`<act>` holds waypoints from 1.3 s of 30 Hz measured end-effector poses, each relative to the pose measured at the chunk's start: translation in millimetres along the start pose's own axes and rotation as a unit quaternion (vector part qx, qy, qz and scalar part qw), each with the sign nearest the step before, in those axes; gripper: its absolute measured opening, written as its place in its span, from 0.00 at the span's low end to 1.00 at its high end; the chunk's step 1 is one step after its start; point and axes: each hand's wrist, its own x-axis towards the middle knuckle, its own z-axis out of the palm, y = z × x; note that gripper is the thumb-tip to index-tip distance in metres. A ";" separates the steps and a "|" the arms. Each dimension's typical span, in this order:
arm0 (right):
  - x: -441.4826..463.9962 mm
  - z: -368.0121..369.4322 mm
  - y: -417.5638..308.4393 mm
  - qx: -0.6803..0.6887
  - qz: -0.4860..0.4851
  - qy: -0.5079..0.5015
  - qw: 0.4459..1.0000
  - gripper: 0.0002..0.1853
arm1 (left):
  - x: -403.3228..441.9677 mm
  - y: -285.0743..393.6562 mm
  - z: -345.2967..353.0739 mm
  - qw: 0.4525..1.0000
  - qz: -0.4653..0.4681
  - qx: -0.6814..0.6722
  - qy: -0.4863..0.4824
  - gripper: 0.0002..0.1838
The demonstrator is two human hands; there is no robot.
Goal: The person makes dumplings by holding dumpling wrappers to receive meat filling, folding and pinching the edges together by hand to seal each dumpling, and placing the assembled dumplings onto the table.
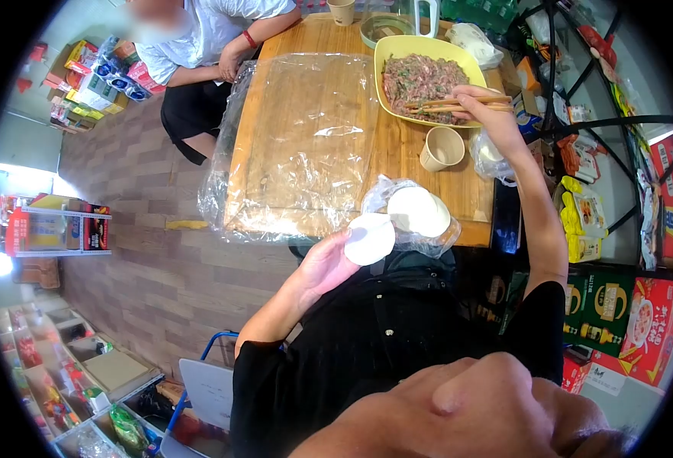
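A round white dumpling wrapper (370,239) rests on the fingers of my left hand (327,263), just off the table's near edge. My right hand (489,111) grips a pair of wooden chopsticks (443,104), their tips in the minced meat filling (426,79). The filling, flecked with green, heaps inside a pale yellow bowl (383,57). More round wrappers (420,211) lie stacked on an opened plastic bag (445,238), right of my left hand. Between bowl and wrappers stands a paper cup (442,149).
Clear plastic film (298,145) covers the left part of the wooden table (470,198). Another person (214,38) sits at the far left corner, an arm on the table. Shelves with packaged goods (581,210) stand close on my right. A chair (208,389) is at lower left.
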 end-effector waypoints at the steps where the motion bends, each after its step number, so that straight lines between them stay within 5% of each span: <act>1: 0.0 -1.7 1.1 0.001 -0.001 0.000 1.000 0.17 | -0.5 0.0 2.6 0.999 0.009 0.031 0.013 0.36; 6: -0.8 -2.7 5.8 0.163 -0.024 0.050 0.985 0.16 | 1.6 3.0 6.7 1.000 0.019 0.019 -0.007 0.33; 17: -5.5 -11.6 14.1 0.107 0.017 0.008 0.994 0.16 | 5.7 23.2 42.3 0.997 0.037 0.047 0.042 0.31; 23: -41.2 -22.8 3.7 0.300 -0.008 0.058 0.952 0.13 | 44.6 49.1 51.0 0.999 0.043 -0.017 -0.015 0.37; 30: -112.4 -0.5 -22.5 0.252 -0.046 -0.035 0.966 0.13 | 51.7 47.0 63.6 0.996 0.024 -0.075 -0.041 0.42; 34: -124.3 -1.4 -28.5 0.211 -0.042 -0.103 0.971 0.19 | 47.1 40.9 49.2 0.969 -0.024 -0.207 -0.137 0.43; 39: -118.4 0.3 -39.0 0.122 -0.076 -0.135 0.980 0.27 | 42.8 36.5 46.1 0.973 -0.037 -0.188 -0.132 0.42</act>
